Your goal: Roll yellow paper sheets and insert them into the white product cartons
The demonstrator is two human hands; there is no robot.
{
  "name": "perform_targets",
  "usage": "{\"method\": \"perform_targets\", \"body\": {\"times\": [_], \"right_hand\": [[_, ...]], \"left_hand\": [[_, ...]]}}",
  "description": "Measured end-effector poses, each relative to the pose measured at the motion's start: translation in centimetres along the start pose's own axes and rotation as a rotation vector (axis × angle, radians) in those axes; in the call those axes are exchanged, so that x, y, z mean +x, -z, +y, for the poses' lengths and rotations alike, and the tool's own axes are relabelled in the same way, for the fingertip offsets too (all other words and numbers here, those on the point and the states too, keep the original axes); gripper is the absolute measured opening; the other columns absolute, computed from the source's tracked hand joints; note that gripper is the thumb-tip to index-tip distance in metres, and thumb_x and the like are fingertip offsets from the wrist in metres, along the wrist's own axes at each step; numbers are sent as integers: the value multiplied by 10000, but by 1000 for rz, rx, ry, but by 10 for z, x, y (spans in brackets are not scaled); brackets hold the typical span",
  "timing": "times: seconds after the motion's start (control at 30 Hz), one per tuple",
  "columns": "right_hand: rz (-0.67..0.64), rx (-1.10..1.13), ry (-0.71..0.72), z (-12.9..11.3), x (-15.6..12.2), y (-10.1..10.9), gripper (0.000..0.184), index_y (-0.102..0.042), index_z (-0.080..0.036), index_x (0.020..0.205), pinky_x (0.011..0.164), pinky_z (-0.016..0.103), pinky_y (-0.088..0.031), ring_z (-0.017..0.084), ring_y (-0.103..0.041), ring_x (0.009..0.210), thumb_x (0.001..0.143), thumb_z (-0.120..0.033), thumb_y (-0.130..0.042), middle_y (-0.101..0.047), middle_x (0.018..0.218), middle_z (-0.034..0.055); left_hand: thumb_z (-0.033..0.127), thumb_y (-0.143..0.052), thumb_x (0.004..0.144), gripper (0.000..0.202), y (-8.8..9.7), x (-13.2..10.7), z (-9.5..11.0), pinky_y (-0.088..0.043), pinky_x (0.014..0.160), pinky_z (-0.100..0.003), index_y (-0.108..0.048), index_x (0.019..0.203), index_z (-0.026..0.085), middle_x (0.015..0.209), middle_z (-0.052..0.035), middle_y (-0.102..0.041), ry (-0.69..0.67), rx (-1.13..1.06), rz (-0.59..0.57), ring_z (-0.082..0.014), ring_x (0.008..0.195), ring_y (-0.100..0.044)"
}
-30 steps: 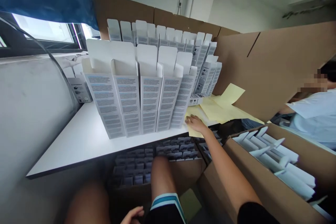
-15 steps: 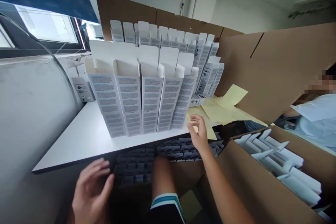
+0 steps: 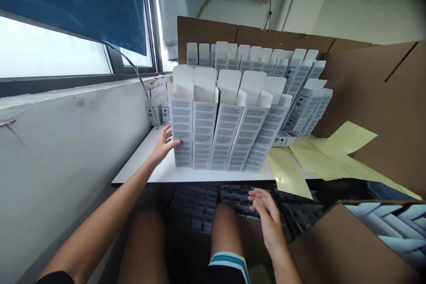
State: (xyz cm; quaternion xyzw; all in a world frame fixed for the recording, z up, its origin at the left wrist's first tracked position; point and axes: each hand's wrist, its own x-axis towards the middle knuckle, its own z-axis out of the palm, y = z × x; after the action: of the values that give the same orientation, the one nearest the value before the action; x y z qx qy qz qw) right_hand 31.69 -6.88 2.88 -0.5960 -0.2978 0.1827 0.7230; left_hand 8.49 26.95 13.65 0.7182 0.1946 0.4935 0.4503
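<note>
A tight row of tall white cartons [image 3: 226,128] with open top flaps stands on the white table [image 3: 140,177]. My left hand [image 3: 163,142] reaches across and lies open against the left side of the leftmost carton, thumb on its front. My right hand [image 3: 266,213] hovers open below the table edge, fingers spread, above a box of small dark packs [image 3: 199,204] under the table. It holds nothing.
More open white cartons [image 3: 266,57] stand behind against a brown cardboard wall [image 3: 366,93]. Yellow paper sheets [image 3: 319,151] lie on the table's right. A cardboard box [image 3: 333,248] with white cartons lying flat is at lower right. A grey wall [image 3: 49,151] and window are on the left.
My left hand rose from my lap to the left side of the carton row. My right hand dropped from the table edge to below it. The view swung left.
</note>
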Motion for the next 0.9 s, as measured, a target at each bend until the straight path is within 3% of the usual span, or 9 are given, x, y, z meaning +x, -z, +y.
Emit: {"method": "perform_targets", "body": {"times": [0.2, 0.4, 0.67, 0.8, 0.9], "right_hand": [[66, -4, -93, 19, -32, 20, 344, -701, -292, 1063, 653, 377, -539, 291, -682, 884, 788, -494, -736, -739, 1008, 80], [49, -20, -140, 19, -39, 23, 368, -709, -283, 1030, 633, 359, -514, 274, -664, 832, 752, -518, -758, -736, 960, 76], [-4, -36, -134, 18, -44, 14, 390, -705, -287, 1040, 636, 357, -508, 266, -662, 813, 760, -556, -748, -731, 944, 73], [-48, -36, -118, 14, -53, 7, 405, -695, -285, 1062, 647, 358, -514, 255, -658, 796, 771, -561, -750, -726, 938, 74], [-142, -24, -102, 4, -63, -5, 395, -676, -260, 1098, 717, 347, -529, 231, -652, 824, 822, -538, -724, -711, 956, 76]], "left_hand": [[541, -791, 743, 755, 0, 4, 12, -523, 988, -474, -555, 1350, 158, 1282, -161, -700, 45, -91, -95, -338, 1198, -638], [528, -821, 712, 633, 2, 4, 17, -535, 966, -482, -664, 1180, 132, 1187, -155, -744, 80, -120, -135, -340, 1112, -680], [482, -873, 666, 665, 9, -7, 22, -546, 968, -460, -636, 1189, 146, 1221, -146, -717, 64, -123, -28, -309, 1102, -681], [463, -864, 689, 676, 18, -30, 33, -550, 974, -431, -608, 1235, 158, 1264, -142, -697, 48, -119, 25, -304, 1150, -667], [445, -874, 677, 680, 25, -58, 54, -559, 973, -430, -601, 1235, 169, 1250, -129, -707, 50, -83, 114, -300, 1140, -677]]}}
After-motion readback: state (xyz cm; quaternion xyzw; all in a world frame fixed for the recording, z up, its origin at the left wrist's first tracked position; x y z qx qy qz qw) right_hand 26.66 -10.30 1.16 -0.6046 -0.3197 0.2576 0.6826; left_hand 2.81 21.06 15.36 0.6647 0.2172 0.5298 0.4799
